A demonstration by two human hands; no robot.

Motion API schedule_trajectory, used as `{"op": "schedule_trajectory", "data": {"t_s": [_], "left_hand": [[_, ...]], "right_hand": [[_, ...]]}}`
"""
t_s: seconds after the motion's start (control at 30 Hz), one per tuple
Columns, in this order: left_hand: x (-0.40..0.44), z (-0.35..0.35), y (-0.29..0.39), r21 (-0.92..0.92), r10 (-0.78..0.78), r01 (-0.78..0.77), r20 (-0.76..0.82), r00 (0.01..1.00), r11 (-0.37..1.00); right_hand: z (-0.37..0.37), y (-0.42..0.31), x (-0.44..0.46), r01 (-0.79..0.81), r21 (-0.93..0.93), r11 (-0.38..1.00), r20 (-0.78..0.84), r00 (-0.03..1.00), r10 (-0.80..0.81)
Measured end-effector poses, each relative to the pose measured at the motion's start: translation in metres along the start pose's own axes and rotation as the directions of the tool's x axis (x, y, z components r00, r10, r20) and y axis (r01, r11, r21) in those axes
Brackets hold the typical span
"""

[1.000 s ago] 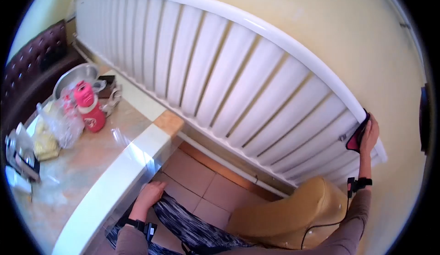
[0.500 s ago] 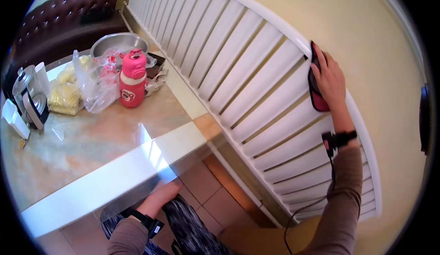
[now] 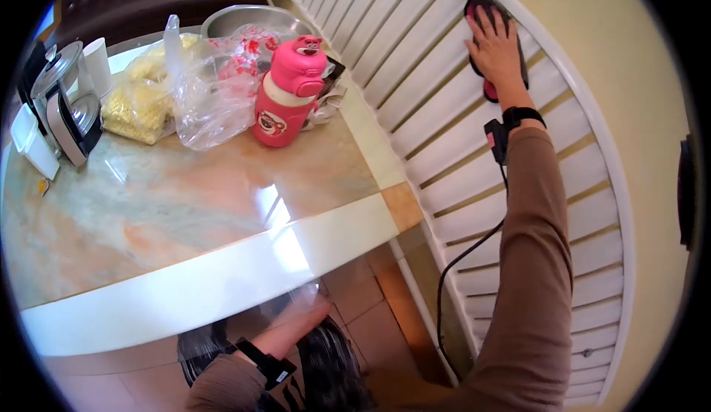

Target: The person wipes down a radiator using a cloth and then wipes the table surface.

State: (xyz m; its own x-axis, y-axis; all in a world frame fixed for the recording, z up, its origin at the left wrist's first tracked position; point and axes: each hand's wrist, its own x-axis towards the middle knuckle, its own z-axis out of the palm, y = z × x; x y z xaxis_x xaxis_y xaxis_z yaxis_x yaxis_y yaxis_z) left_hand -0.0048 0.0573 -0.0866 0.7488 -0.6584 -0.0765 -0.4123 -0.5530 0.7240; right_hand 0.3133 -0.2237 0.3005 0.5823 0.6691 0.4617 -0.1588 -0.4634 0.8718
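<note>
We are holding the right hand (image 3: pixel 495 47) palm down over the black-and-pink pad (image 3: pixel 490 91), fingers extended and spread, pressing rather than clenching. The pad is lying against the white slats of the radiator (image 3: pixel 592 134), near its rounded upper rail. The spread fingers are probably distributing pressure so that the pad is bearing flat across the slats. We are positioning the left hand (image 3: pixel 309 313) low, by the near edge of the table (image 3: pixel 178 282); its fingers are blurring, so we cannot tell whether it is gripping anything.

Containers are standing toward the far side of the table, which is probably leaving the near surface accessible:

- The pink bottle (image 3: pixel 278 119) is standing upright, its lid closed, so its contents are not showing.
- The plastic bag (image 3: pixel 137 110) is holding yellow, grainy-looking material.
- The clear bag (image 3: pixel 211 112) is lying crumpled between them; we are seeing no definite contents.
- The metal bowl (image 3: pixel 244 16) is sitting behind, its interior largely hidden.
- The glass kettle (image 3: pixel 61 71) is standing beside the white cup (image 3: pixel 97 62); we cannot tell what either is containing.
</note>
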Motion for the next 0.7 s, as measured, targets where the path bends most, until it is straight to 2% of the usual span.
{"op": "schedule_trajectory", "data": {"t_s": [0.03,0.07,0.13,0.17,0.2,0.27,0.33,0.4,0.43,0.47,0.53,0.57,0.6,0.63,0.67,0.7], "left_hand": [[-0.002,-0.004,0.0,0.089,0.144,-0.144,0.016,0.99,0.986],[-0.002,-0.004,-0.001,0.088,0.132,-0.133,0.021,0.991,0.987],[-0.001,-0.002,0.001,0.424,0.242,-0.239,0.048,0.969,0.873],[-0.001,0.004,-0.005,0.426,0.24,-0.238,0.05,0.97,0.873],[0.0,0.016,-0.014,0.219,0.222,-0.214,-0.009,0.975,0.952],[0.002,0.019,-0.012,-0.001,0.204,-0.205,-0.061,0.977,0.979],[0.005,0.005,0.0,-0.025,0.019,-0.023,-0.145,0.989,0.999],[0.007,0.027,-0.012,-0.087,0.067,-0.087,-0.208,0.976,0.992],[0.009,0.027,-0.013,-0.148,0.102,-0.146,-0.269,0.958,0.978],[0.01,0.026,-0.014,-0.145,0.114,-0.156,-0.265,0.958,0.977],[0.012,0.004,-0.006,0.171,0.302,-0.308,0.059,0.951,0.936],[0.013,0.005,-0.005,0.173,0.307,-0.313,0.062,0.95,0.934],[0.014,0.008,-0.005,0.06,0.211,-0.213,0.038,0.977,0.975],[0.015,0.01,-0.005,-0.056,0.109,-0.107,0.028,0.994,0.993],[0.015,0.012,-0.003,-0.059,0.105,-0.103,0.03,0.994,0.993],[0.015,0.012,0.001,-0.071,0.111,-0.121,-0.131,0.985,0.99]], "right_hand": [[0.0,-0.016,0.002,-0.013,0.048,0.999,0.085,0.996,0.009],[0.0,-0.031,0.004,-0.013,0.018,1.0,0.245,0.97,0.008],[0.008,-0.056,0.001,0.008,0.146,0.989,0.268,0.962,-0.047],[0.014,-0.065,-0.007,0.068,0.175,0.982,0.215,0.971,-0.106],[0.019,-0.075,-0.017,0.089,0.248,0.965,0.2,0.97,-0.141],[0.017,-0.086,-0.037,0.159,0.358,0.92,0.179,0.955,-0.235],[0.008,-0.086,-0.044,0.148,0.351,0.925,0.232,0.943,-0.238],[0.001,-0.068,-0.045,0.137,0.355,0.925,0.253,0.938,-0.236],[-0.003,-0.055,-0.042,0.083,0.212,0.974,0.211,0.969,-0.128],[-0.006,-0.043,-0.04,0.015,0.071,0.997,0.156,0.987,-0.026],[-0.019,-0.02,-0.023,0.009,-0.029,1.0,0.158,0.987,-0.004],[-0.02,-0.011,-0.014,-0.066,-0.102,0.993,0.15,0.985,0.081],[-0.017,-0.005,-0.005,-0.135,-0.169,0.976,0.129,0.979,0.158],[-0.014,-0.004,-0.002,-0.132,-0.168,0.977,0.127,0.98,0.154],[-0.01,-0.003,-0.002,-0.156,-0.14,0.978,0.039,0.986,0.163],[-0.009,-0.005,-0.001,-0.178,-0.109,0.978,-0.051,0.984,0.173]]}}
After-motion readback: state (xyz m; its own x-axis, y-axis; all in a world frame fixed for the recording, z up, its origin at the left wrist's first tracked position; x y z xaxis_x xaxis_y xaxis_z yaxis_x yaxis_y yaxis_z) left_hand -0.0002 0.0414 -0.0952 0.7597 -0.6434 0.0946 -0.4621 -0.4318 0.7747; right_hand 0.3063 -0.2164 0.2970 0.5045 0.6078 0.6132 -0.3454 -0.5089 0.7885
